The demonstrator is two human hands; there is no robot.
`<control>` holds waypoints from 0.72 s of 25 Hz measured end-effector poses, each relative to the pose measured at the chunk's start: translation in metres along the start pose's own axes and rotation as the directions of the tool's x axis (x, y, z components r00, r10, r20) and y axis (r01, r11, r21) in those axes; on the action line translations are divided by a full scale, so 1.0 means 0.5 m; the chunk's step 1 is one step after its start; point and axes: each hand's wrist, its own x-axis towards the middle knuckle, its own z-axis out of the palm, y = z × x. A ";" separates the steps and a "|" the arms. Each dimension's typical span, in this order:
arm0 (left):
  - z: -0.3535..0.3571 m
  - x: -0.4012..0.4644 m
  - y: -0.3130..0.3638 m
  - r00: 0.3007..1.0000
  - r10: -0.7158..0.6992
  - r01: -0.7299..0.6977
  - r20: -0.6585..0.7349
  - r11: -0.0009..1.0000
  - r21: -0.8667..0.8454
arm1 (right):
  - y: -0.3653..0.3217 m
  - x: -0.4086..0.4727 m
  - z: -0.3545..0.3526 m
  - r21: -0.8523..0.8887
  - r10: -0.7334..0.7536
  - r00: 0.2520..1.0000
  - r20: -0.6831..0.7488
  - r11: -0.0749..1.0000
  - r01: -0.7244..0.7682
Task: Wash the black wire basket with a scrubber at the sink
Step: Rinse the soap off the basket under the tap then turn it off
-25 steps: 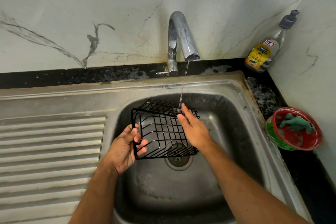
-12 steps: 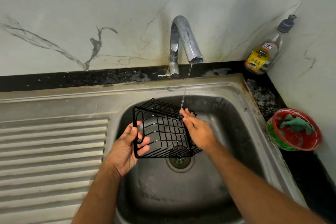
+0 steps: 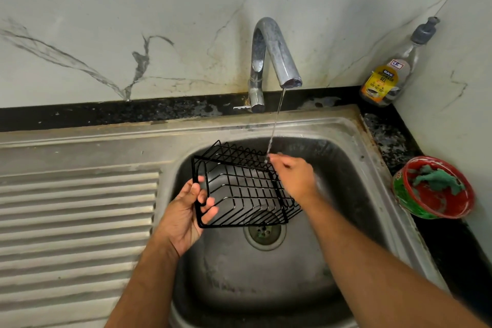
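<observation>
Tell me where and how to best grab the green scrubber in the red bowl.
Pinch the green scrubber at its raised, crumpled middle, coming straight down from above with the right hand. It lies loose inside the red bowl, whose rim blocks any sideways approach.

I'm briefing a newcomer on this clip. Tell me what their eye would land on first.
The black wire basket stands out, held tilted over the sink bowl: the left hand grips its near end, and the right hand touches its far side. A thin stream falls from the tap onto the right fingertips. At right, a red bowl holds a green scrubber.
</observation>
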 end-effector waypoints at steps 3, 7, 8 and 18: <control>-0.001 0.002 0.002 1.000 -0.004 0.004 0.004 1.000 -0.015 | 0.009 -0.006 0.006 -0.161 0.212 0.974 0.076 0.967 -0.198; -0.001 0.004 0.003 1.000 -0.021 0.021 -0.014 1.000 -0.018 | -0.100 -0.092 0.076 -0.073 -0.259 0.949 0.182 0.958 0.276; 0.000 0.004 0.004 1.000 -0.022 0.022 -0.016 1.000 -0.010 | -0.121 -0.115 0.085 -0.057 -0.371 0.904 0.212 0.919 0.391; -0.005 0.005 0.015 0.997 -0.057 0.051 -0.050 0.994 -0.099 | 0.007 -0.115 -0.028 -0.443 -0.222 0.855 0.468 0.779 0.444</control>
